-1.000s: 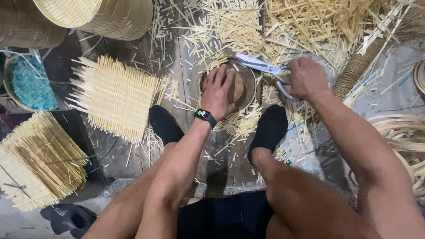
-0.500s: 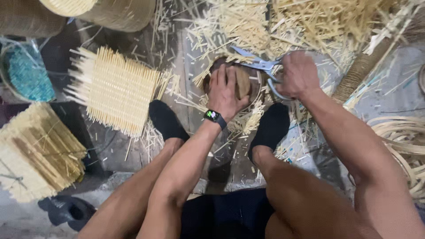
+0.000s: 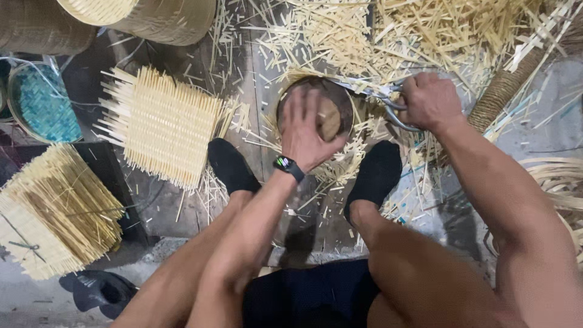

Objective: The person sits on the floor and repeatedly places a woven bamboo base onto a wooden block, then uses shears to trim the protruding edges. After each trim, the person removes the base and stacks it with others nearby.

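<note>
The person sits with both feet in black socks point(image 3: 234, 167) planted on the plank floor point(image 3: 255, 85); the work lies between and just beyond the feet, and serves as the landmark here.

The work is a small round woven piece point(image 3: 331, 115), dark-rimmed, ringed by untrimmed pale strips. The left hand point(image 3: 306, 130), a black watch point(image 3: 288, 166) at its wrist, lies flat on top of it with the fingers spread, pressing it to the floor rather than gripping. The right hand point(image 3: 428, 100) is closed around the handles of metal shears point(image 3: 370, 92), whose blades reach the far right rim of the piece. How far the blades stand apart cannot be made out.

Judgement: the piece looks light and springy, stiff at the rim, brittle at the strip ends. It would slide or turn under the blades unless pinned from above, as it is. The safest hold is the flat centre, away from the cut edge.

Left of the piece lie a square woven mat point(image 3: 161, 124) with bristling ends, a bundle of strips point(image 3: 57, 209) nearer, and a teal woven tray point(image 3: 39, 103). Beyond it, loose offcuts point(image 3: 437, 30) cover the floor, a likely snag for the shears. Pale baskets point(image 3: 152, 18) stand at far left, and coiled strips point(image 3: 555, 176) lie to the right.
</note>
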